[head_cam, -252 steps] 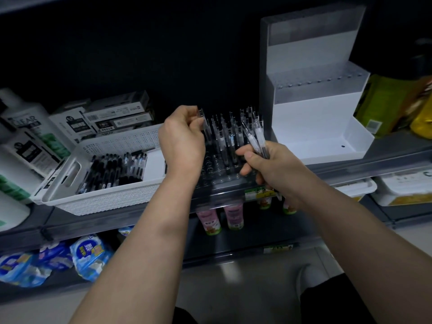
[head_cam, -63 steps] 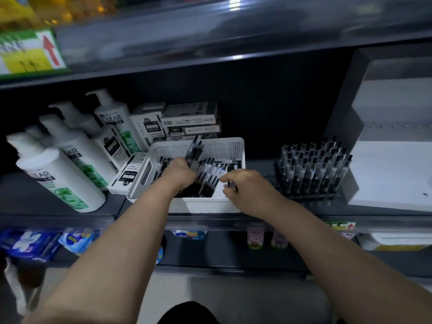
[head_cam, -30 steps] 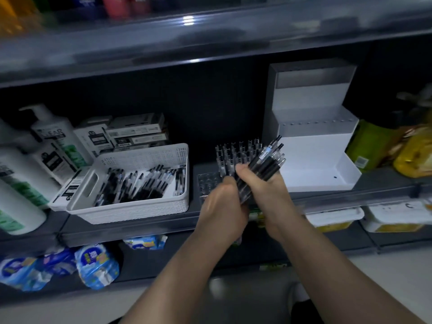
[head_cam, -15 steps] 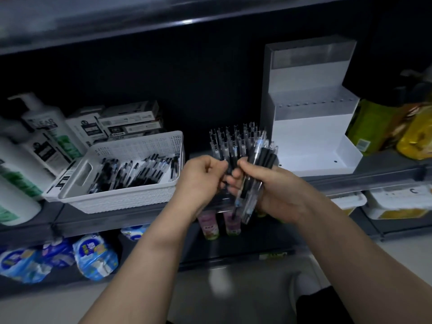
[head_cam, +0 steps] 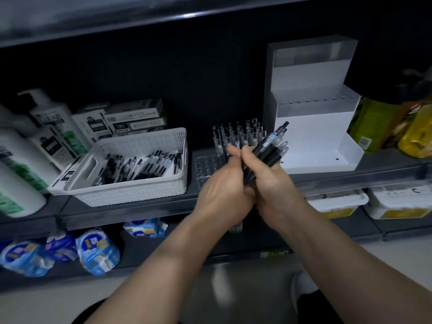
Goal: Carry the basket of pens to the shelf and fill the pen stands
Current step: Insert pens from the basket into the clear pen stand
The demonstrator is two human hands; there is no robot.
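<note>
white basket [head_cam: 131,190] of black pens [head_cam: 140,167] on the dark shelf [head_cam: 131,210]
clear pen stand [head_cam: 207,167] just right, back rows filled; pen bundle [head_cam: 268,150] tilted up-right before it

One basket [head_cam: 131,190], two pen stands [head_cam: 206,167] [head_cam: 311,127], two hands [head_cam: 223,195] [head_cam: 274,183], one pen bundle [head_cam: 268,149].
</note>
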